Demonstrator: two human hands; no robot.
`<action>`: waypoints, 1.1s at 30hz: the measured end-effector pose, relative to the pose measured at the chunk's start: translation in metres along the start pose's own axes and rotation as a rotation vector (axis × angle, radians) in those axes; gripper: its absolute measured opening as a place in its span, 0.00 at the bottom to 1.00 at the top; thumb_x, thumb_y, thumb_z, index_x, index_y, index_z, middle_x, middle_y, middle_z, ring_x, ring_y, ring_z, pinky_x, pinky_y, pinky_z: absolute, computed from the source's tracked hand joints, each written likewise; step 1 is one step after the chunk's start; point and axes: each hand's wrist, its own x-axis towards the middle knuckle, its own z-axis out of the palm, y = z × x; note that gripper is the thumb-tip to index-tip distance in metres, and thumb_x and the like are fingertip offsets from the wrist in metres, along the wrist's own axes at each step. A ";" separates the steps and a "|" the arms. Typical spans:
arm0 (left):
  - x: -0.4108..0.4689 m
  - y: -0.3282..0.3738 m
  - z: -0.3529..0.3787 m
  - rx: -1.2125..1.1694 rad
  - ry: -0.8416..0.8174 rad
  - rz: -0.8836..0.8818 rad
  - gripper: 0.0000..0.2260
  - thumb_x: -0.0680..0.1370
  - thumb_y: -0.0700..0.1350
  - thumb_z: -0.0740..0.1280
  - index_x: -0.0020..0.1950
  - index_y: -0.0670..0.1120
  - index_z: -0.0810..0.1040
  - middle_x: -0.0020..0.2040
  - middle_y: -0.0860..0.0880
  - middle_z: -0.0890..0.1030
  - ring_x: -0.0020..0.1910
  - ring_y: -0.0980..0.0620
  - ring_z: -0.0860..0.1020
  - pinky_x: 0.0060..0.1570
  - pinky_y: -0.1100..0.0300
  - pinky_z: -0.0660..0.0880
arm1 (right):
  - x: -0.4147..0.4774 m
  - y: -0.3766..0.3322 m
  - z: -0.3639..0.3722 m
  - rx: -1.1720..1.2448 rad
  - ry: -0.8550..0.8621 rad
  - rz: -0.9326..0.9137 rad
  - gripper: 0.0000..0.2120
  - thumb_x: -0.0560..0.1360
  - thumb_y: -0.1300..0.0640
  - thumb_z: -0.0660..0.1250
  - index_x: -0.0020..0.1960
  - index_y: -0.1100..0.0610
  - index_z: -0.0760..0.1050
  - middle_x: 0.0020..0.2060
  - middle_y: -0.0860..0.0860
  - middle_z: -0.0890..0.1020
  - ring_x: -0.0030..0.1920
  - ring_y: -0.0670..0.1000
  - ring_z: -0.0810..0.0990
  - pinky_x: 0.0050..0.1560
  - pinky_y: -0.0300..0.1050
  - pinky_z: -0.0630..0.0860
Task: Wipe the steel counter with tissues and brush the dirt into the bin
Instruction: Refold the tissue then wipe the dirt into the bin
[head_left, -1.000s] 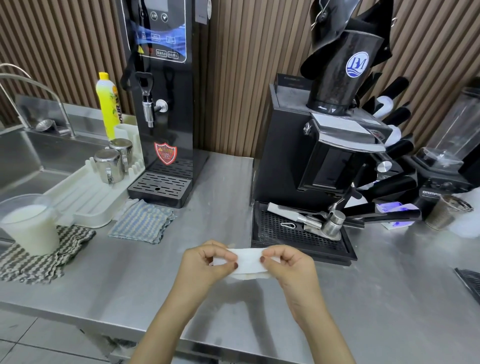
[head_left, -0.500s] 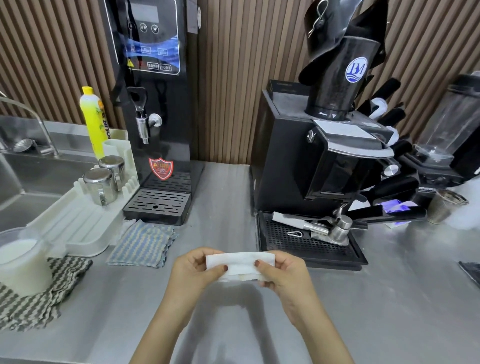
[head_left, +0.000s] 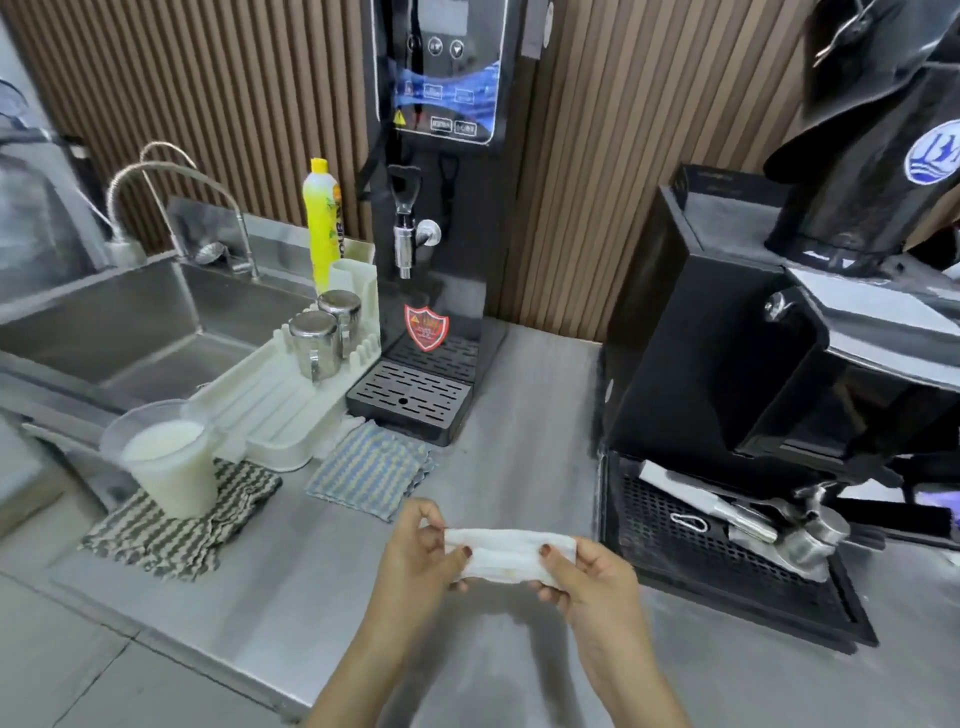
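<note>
Two hands, lower centre: left hand (head_left: 415, 556) and right hand (head_left: 587, 582) pinch the folded tissue (head_left: 511, 553), fingers (head_left: 426, 519) clamped on its ends above the steel counter (head_left: 311, 597), probably squaring a wiping pad.

My tissue (head_left: 511, 553): soft white paper, creased, matt. Under it, steel counter (head_left: 519, 415): brushed metal, smooth, dull sheen. Far side, water boiler (head_left: 441, 208): glossy black plastic; its drip tray (head_left: 410, 395) matt, slotted. Left, dish rack (head_left: 270, 410): smooth cream plastic; steel cups (head_left: 314, 338) on it polished. Near it, striped cloth (head_left: 369, 470): coarse weave. Far wall (head_left: 234, 104): ribbed wood slats.
</note>
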 end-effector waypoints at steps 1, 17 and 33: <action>-0.001 0.000 -0.003 -0.006 0.028 0.019 0.11 0.69 0.32 0.65 0.42 0.42 0.63 0.34 0.44 0.73 0.31 0.48 0.74 0.28 0.60 0.71 | 0.005 0.002 0.004 -0.017 -0.028 0.014 0.07 0.73 0.70 0.64 0.39 0.65 0.78 0.29 0.55 0.79 0.30 0.49 0.76 0.25 0.34 0.73; 0.081 -0.027 -0.095 0.217 0.322 -0.058 0.10 0.71 0.29 0.68 0.37 0.43 0.81 0.38 0.48 0.82 0.33 0.58 0.79 0.33 0.74 0.72 | 0.092 0.057 0.114 -0.504 -0.095 0.031 0.12 0.68 0.70 0.66 0.30 0.57 0.73 0.27 0.51 0.71 0.28 0.49 0.69 0.25 0.34 0.67; 0.154 -0.054 -0.163 0.630 0.312 -0.002 0.09 0.70 0.33 0.70 0.50 0.39 0.82 0.45 0.46 0.81 0.44 0.53 0.75 0.40 0.71 0.63 | 0.146 0.084 0.204 -0.908 -0.066 -0.123 0.11 0.72 0.67 0.63 0.52 0.60 0.76 0.40 0.49 0.74 0.42 0.48 0.73 0.41 0.34 0.68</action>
